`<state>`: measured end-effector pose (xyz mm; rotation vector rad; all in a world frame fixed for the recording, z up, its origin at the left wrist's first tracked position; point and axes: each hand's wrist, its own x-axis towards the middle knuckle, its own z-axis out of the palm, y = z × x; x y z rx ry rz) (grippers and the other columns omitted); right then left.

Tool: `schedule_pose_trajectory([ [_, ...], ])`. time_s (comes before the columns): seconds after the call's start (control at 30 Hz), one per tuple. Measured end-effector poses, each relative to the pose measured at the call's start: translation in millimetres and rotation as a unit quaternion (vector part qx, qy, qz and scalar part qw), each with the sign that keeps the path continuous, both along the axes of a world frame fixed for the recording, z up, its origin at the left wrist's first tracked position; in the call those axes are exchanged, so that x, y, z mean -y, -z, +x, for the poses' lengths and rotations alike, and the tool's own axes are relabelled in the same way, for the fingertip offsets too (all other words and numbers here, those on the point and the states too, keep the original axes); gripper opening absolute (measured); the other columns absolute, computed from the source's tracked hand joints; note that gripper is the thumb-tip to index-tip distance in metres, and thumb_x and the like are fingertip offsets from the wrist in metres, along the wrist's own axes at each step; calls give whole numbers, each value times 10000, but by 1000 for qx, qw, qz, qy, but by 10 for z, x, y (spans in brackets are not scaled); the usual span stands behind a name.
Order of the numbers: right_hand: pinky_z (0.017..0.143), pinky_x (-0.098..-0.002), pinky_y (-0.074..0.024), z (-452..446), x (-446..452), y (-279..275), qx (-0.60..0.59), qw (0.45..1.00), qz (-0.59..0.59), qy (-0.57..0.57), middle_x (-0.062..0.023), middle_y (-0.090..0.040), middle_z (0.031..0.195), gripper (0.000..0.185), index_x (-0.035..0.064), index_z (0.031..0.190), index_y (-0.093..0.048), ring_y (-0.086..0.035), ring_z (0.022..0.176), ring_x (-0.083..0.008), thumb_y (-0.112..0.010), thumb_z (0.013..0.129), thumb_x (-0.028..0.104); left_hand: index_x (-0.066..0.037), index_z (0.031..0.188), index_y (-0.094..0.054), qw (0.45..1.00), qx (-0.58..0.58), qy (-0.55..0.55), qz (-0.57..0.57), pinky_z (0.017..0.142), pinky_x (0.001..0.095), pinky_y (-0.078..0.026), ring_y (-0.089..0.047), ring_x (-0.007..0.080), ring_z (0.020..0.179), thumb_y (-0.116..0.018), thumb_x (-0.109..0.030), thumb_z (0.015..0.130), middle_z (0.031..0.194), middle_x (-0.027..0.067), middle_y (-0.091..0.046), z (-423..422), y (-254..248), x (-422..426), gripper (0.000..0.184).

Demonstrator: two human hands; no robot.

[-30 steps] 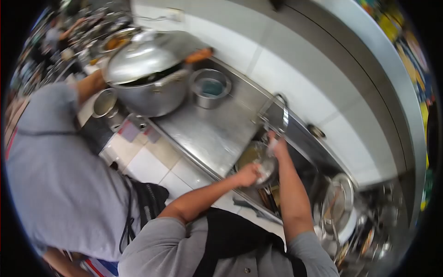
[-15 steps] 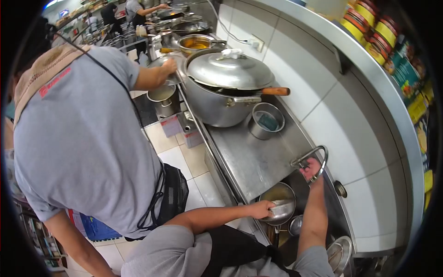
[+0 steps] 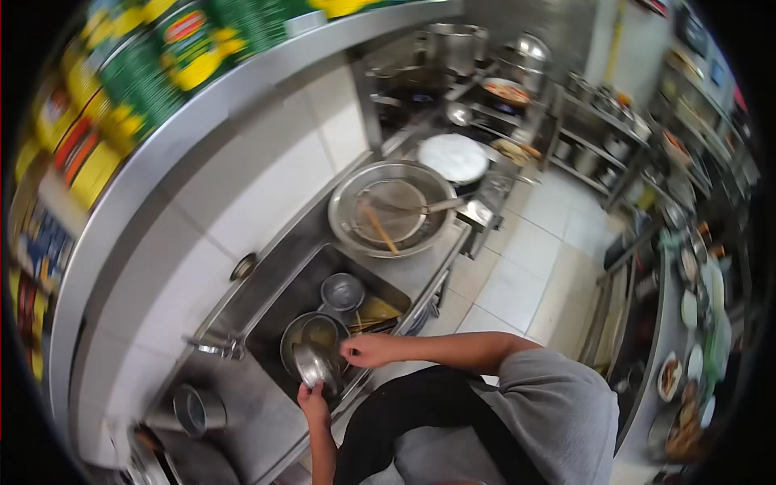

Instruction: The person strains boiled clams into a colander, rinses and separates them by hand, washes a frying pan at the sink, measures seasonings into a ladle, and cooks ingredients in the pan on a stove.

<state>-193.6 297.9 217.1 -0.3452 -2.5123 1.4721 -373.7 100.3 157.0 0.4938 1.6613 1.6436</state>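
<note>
My left hand [image 3: 314, 396] grips a small metal bowl [image 3: 312, 364] by its lower rim, tilted over a larger metal pan [image 3: 288, 338] in the sink [image 3: 279, 301]. Just to the right of the bowl is my right hand [image 3: 365, 351], its fingers curled; what they hold, if anything, is too small to make out. Liquid shows in the pan. Another small metal bowl [image 3: 343, 292] lies farther back in the sink, beside some thin utensils [image 3: 373, 323].
A wide metal basin [image 3: 343, 212] with a strainer [image 3: 392, 206] stands beyond the sink. The faucet [image 3: 214, 347] and a metal pot [image 3: 199, 410] are at the left. Cans [image 3: 190, 44] line the overhead shelf [image 3: 242, 93]. Stoves and racks stand farther off.
The view has swung right, and the co-worker is out of sight. My right hand has left the faucet and come beside the bowl in my left hand.
</note>
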Motion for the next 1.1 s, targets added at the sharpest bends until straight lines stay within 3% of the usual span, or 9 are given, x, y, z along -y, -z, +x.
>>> schedule_pose_trajectory([
  [0.27, 721, -461, -515, 2283, 104, 1144, 284, 934, -18, 217, -259, -666, 835, 307, -52, 848, -662, -652, 772, -387, -529, 794, 219, 14, 912, -609, 973, -202, 76, -78, 716, 273, -445, -535, 112, 744, -603, -43, 866, 815, 25, -620, 269, -274, -499, 73],
  [0.4, 747, -479, -514, 2806, 175, 2012, 300, 936, -39, 182, -274, -668, 871, 324, -68, 865, -674, -662, 821, -402, -548, 786, 219, 40, 882, -563, 943, -309, 86, -92, 693, 326, -447, -519, 158, 715, -608, -67, 874, 783, 75, -596, 558, -318, -772, 117],
  [0.5, 748, -472, -517, 2946, 102, 1440, 325, 903, -146, 241, -271, -674, 854, 316, -62, 847, -692, -662, 825, -390, -558, 779, 216, 61, 875, -528, 915, -380, 125, -61, 690, 376, -444, -497, 215, 692, -619, -86, 875, 756, 126, -556, 798, -424, -966, 173],
  [0.63, 660, -479, -514, 2932, -190, 1128, 242, 919, -45, 308, -264, -662, 778, 262, -69, 739, -670, -655, 725, -379, -532, 744, 154, 43, 876, -528, 832, -521, 183, -50, 650, 420, -446, -525, 284, 682, -653, -133, 838, 741, 157, -521, 1104, -683, -1024, 219],
  [0.7, 618, -477, -488, 2855, -363, 947, 158, 924, -15, 347, -248, -649, 731, 246, -47, 718, -658, -643, 683, -358, -522, 742, 156, 99, 1103, -579, 777, -589, 205, -90, 839, 437, -472, -596, 437, 954, -667, -193, 838, 1005, 283, -622, 974, -544, -1048, 405],
  [0.8, 572, -458, -468, 2585, -550, 897, 101, 923, -16, 371, -211, -638, 680, 227, -26, 698, -644, -634, 634, -313, -524, 751, 158, -68, 1299, -598, 721, -558, 326, -250, 910, 484, -458, -605, 415, 1045, -572, -382, 930, 1193, 257, -622, 1391, -1417, -1068, 485],
  [0.97, 479, -407, -425, 2238, -433, 505, 27, 939, -72, 336, -102, -589, 564, 241, 4, 708, -635, -567, 515, -225, -529, 821, 189, -42, 1276, -604, 732, -552, 344, -201, 887, 487, -463, -607, 414, 1034, -576, -380, 921, 1141, 259, -638, 1221, -1525, -1035, 491],
  [1.03, 486, -379, -485, 1991, -452, 420, 39, 947, -68, 312, -103, -606, 629, 290, -17, 788, -651, -589, 552, -213, -562, 856, 251, -36, 1274, -603, 730, -546, 352, -211, 885, 486, -463, -605, 416, 1033, -577, -377, 918, 1128, 259, -641, 1137, -1532, -1030, 494],
  [1.1, 527, -367, -568, 1835, -316, -45, 38, 920, -262, 289, -135, -646, 883, 398, -34, 940, -649, -638, 691, -219, -595, 895, 359, -33, 1268, -607, 690, -558, 393, -242, 885, 492, -459, -603, 416, 1033, -597, -383, 903, 1127, 256, -639, 1064, -1468, -1045, 506],
])
